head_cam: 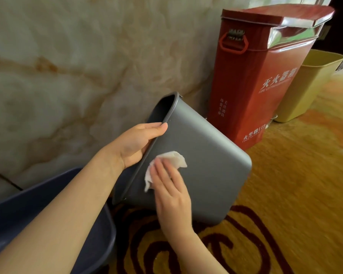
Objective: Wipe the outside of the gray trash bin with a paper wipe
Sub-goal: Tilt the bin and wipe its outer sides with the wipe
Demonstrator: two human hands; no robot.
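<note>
tilted gray plastic trash bin point(202, 155): left hand point(136, 144) grips its rim; right hand point(170, 191), fingers straight, presses crumpled white paper wipe point(172, 161) against its side.

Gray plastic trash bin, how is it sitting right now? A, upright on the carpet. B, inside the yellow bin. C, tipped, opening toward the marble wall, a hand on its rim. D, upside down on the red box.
C: the gray plastic trash bin leans, opening toward the marble wall, left hand gripping its rim, right hand pressing the white paper wipe on its side.
</note>
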